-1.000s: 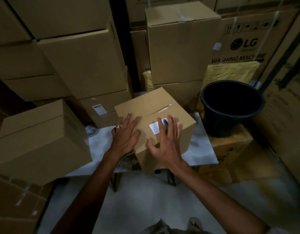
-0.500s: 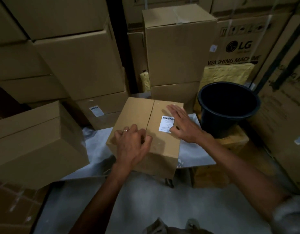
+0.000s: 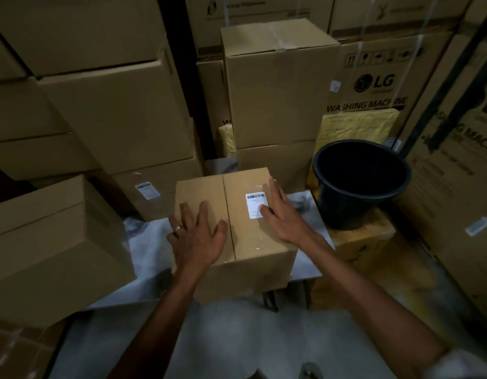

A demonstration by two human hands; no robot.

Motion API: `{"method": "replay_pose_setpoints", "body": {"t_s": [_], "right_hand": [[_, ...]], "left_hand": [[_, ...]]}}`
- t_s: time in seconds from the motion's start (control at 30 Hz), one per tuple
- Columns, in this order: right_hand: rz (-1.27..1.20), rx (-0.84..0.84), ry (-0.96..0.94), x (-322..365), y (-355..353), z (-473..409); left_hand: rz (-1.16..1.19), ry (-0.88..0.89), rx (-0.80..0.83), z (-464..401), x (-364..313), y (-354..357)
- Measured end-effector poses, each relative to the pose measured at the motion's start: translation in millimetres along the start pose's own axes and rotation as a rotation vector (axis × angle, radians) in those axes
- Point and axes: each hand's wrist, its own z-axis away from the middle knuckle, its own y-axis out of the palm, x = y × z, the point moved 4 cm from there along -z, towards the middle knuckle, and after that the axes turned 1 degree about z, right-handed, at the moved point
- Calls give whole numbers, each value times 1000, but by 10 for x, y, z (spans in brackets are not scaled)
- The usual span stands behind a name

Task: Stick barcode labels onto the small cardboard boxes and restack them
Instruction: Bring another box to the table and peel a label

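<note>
from the head view, the small cardboard box [image 3: 231,228] sits on the tabletop [image 3: 152,242] with a barcode label [image 3: 255,204] already on its top. the left hand [image 3: 195,242] and right hand [image 3: 280,217] both lie flat on it, grasping nothing (fingers spread). restacking looks to be what remains.

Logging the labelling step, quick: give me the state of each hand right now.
Left hand: open, fingers spread flat on the box top, holding nothing.
Right hand: open, straight fingers pressing by the barcode label, holding nothing.
</note>
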Motion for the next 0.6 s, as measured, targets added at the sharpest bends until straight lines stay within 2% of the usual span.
{"method": "replay_pose_setpoints", "body": {"t_s": [0.1,0.27,0.47,0.6], "right_hand": [[119,48,-86,-28,-101,-172],[427,-131,-118,23,-82,-178],[342,-376,-9,183,59,-165],[266,-402,53,309,72,-210]], "left_hand": [[-133,88,-52,102,-113,154],[-149,332,7,-240,-162,109],[-99,344,-45,-302,-253,51],[-64,366,-93,-282,-216,37]]}}
